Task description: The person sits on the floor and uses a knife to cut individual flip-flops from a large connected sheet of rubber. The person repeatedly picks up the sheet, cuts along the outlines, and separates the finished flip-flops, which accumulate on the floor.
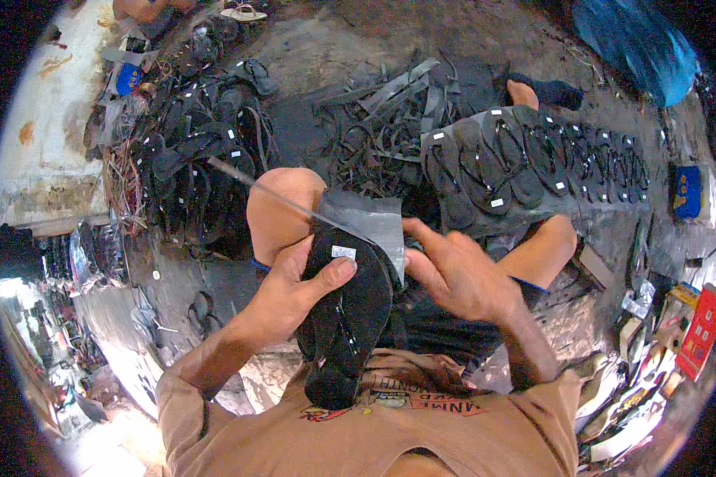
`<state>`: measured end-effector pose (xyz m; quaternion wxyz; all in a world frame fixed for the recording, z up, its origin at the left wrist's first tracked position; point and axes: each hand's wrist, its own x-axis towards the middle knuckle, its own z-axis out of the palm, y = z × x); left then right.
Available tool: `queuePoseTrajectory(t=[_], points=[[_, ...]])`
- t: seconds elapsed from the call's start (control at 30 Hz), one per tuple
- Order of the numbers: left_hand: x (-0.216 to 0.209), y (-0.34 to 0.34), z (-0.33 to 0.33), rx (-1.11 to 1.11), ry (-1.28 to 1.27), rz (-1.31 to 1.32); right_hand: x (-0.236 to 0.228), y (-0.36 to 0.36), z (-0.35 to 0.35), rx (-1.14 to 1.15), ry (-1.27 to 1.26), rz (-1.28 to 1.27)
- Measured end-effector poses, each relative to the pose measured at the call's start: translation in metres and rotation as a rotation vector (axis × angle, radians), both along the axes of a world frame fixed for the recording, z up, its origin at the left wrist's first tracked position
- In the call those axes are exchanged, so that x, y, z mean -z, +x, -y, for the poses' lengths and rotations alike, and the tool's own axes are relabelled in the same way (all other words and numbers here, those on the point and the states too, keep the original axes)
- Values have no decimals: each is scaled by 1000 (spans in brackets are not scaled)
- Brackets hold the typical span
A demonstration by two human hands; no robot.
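My left hand (310, 274) grips a black flip-flop (354, 298) with a small white label near its toe end. My thumb presses on the upper face of the sole, close to the label. Against the toe end's right side lies a flat grey sheet (370, 221), and a thin strip (250, 183) runs from the toe out to the upper left, over my knee. At the sheet's right edge, my right hand (465, 274) is closed, its thumb and forefinger pinching that edge. Whether a tool is also in those fingers cannot be made out.
Black flip-flops with white labels lie heaped at the left (203, 159). More flip-flops (533, 159) stand in a long overlapping row at the right. Between them sits a pile of dark rubber offcuts (374, 135). A blue sheet (636, 48) hangs at the upper right.
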<state>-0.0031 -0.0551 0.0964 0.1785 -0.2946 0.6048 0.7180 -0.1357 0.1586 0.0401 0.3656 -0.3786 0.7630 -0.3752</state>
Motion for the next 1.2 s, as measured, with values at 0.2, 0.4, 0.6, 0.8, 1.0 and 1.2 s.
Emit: queuePoseTrajectory(t=[0.2, 0.4, 0.6, 0.8, 1.0, 1.2], points=[[-2, -8, 6, 74, 48, 138, -28, -34, 16, -97, 27, -14], [43, -4, -63, -573, 131, -431, 22, 37, -10, 609, -479, 148], [45, -60, -69, -751, 320, -464, 29, 46, -7, 697, -629, 221], [59, -42, -75, -839, 365, -347, 72, 125, -90, 653, -168, -27], [85, 21, -80, -843, 319, -209, 43, 132, -123, 521, 93, 41], [115, 52, -74, -621, 242, -326, 27, 61, -75, 308, 0, 22]])
